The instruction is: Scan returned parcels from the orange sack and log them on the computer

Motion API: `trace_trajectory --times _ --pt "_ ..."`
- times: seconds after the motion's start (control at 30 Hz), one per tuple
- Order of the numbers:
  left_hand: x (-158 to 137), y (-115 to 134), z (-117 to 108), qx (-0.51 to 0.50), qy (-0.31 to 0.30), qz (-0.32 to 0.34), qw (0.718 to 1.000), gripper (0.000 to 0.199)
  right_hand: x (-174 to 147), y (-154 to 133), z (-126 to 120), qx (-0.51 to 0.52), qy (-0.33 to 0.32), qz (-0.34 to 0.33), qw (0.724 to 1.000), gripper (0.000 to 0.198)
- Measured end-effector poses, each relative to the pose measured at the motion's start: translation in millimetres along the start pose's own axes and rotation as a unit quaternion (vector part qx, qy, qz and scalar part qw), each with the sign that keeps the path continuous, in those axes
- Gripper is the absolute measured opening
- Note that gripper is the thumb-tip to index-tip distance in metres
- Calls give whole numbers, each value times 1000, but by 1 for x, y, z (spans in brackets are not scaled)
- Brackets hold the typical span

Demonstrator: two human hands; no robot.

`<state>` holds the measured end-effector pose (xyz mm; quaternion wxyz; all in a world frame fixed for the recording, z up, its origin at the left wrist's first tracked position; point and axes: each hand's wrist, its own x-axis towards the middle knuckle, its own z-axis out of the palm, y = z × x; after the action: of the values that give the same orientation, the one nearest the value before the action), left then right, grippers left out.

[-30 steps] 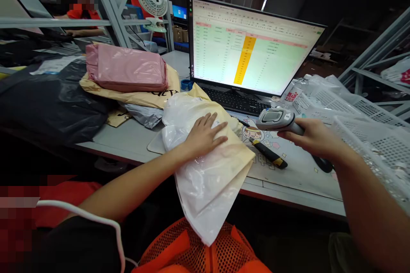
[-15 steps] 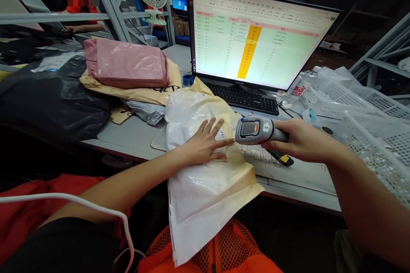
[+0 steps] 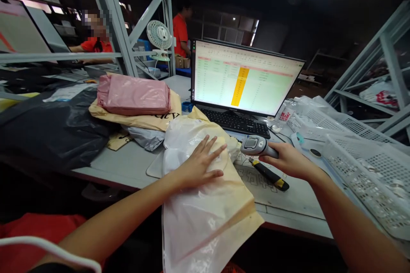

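My left hand (image 3: 203,164) lies flat with spread fingers on a white and pale yellow plastic mailer bag (image 3: 221,213), which hangs over the desk's front edge. A grey barcode scanner (image 3: 254,145) is gripped by its handle in my right hand (image 3: 288,160), with its head just right of the bag. Below the scanner, a black and yellow utility knife (image 3: 270,175) rests on the desk mat. My left hand covers part of the bag's surface.
Behind the bag stand a keyboard (image 3: 237,123) and a monitor (image 3: 245,74) showing a spreadsheet. A pink parcel (image 3: 134,96) tops a stack at left, beside a large black bag (image 3: 57,126). White perforated baskets (image 3: 368,170) line the right side. Two people in red shirts are farther back.
My view has tilted up, so more of the room shows. The scanner has shifted slightly away from my left hand, and its orange light no longer shows. The utility knife is now more exposed.
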<state>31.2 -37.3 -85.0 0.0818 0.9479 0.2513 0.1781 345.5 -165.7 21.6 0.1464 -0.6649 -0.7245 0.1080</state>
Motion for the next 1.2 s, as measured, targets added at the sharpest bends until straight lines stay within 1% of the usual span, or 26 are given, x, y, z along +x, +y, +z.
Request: trace_trajectory --times 0.07,0.1,0.17,0.23,0.3,0.33,0.43,0.5,0.6,0.7,0.77,0.87,0.97,1.03,1.1,1.2 --pt "5 -17 -15 -10 30 -28 999 92 2 28 10 -27 34 60 997 37" --pt "7 -27 -23 -3 33 -55 998 99 4 42 16 -48 46 96 993 39" --pt "11 -45 -34 22 6 -130 991 117 6 70 31 -92 59 174 979 40" --pt "11 -59 -37 24 -53 -194 979 130 8 91 49 -127 69 243 959 41" --pt "7 -66 -32 2 -97 -217 971 126 10 105 65 -147 79 292 942 47" --pt "3 -68 -27 -10 -100 -219 971 121 11 109 72 -151 81 308 936 50" --pt "-9 -68 -12 -26 -53 -220 974 106 13 116 83 -161 81 337 924 57" --pt "-15 -67 -4 -36 -32 -231 972 101 14 116 81 -165 79 338 923 56" --pt "-21 -68 4 -81 -10 -268 960 92 21 111 64 -176 106 322 924 56" --pt "-21 -70 9 -122 16 -287 950 79 48 102 49 -186 144 273 933 60" --pt "-20 -71 11 -116 24 -290 950 73 76 96 47 -183 143 227 946 59" --pt "-20 -71 13 -104 37 -286 952 66 122 90 56 -167 106 173 965 58" --pt "-21 -71 14 -114 54 -278 952 63 157 87 72 -155 88 157 971 63" --pt "-22 -71 14 -116 61 -276 952 63 170 86 83 -155 102 165 969 65" --pt "-22 -70 15 -119 59 -276 952 64 176 87 92 -154 107 173 967 64" --pt "-22 -70 15 -126 45 -276 952 64 177 87 101 -143 79 174 971 58"
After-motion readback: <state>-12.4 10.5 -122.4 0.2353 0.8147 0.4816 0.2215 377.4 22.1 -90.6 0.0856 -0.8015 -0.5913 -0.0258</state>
